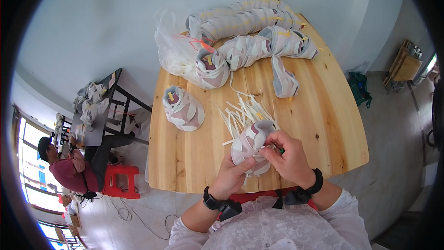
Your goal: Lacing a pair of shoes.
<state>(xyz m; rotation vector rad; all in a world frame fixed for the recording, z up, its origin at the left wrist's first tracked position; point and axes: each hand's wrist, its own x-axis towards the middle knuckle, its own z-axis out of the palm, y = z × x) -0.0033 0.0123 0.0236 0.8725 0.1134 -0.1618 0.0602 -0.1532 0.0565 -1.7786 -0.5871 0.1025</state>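
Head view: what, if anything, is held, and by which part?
A shoe upper: the left hand holds its lower left side. The right hand touches its right edge; that grip is partly hidden.

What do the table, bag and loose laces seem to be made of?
Table: wood, probably varnished; grain, knots and slight sheen show.
Bag: thin plastic, crinkled and see-through.
Laces: likely woven fabric; flat, matt white strips, though no weave is visible.

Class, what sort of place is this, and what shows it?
Probably a small shoe workshop: rows of unfinished shoes, a pile of white laces, and another person at a dark table.
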